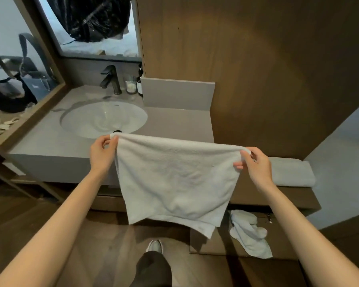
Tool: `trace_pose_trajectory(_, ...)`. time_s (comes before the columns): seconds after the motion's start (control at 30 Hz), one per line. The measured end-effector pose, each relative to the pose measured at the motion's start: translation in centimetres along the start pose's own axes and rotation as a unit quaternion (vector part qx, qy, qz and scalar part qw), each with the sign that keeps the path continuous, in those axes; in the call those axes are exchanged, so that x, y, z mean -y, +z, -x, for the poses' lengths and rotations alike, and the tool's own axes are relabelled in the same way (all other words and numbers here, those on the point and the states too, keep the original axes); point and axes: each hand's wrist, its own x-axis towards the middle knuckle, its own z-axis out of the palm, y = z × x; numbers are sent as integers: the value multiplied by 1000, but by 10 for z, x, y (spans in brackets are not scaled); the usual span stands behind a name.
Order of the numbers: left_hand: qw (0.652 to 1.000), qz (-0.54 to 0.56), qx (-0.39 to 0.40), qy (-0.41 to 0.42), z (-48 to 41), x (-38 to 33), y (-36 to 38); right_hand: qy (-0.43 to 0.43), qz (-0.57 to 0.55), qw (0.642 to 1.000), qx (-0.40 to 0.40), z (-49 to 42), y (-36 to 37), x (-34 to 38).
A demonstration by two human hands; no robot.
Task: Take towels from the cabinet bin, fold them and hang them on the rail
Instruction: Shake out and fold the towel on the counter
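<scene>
You're holding the towel (174,179) spread out flat, hanging just in front of the sink (104,119) and off to its right. Left hand (102,151) pinches the top corner nearest the sink, right hand (255,164) pinches the far one. Further right of the sink, a folded towel (292,172) sits on a lower ledge. A crumpled towel (249,233) lies in the bin (205,243) below.

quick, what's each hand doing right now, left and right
Left hand: closed, pinching the upper left corner of the white towel.
Right hand: closed, pinching the towel's upper right corner.
</scene>
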Motion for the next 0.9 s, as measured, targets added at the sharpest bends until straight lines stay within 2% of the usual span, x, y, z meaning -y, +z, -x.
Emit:
trace_pose_trajectory(0.23,994,79,27,-73,-99,11,39,9,-38,998,-40,-85,54,0)
trace_pose_trajectory(0.5,985,59,90,-134,-210,38,85,51,20,991,-122,-170,116,0)
trace_pose_trajectory(0.63,984,58,106,-133,-251,44,111,71,47,985,-151,-204,133,3)
trace_pose_trajectory(0.9,980,32,112,-160,-306,51,160,102,78,981,-145,-267,147,-1)
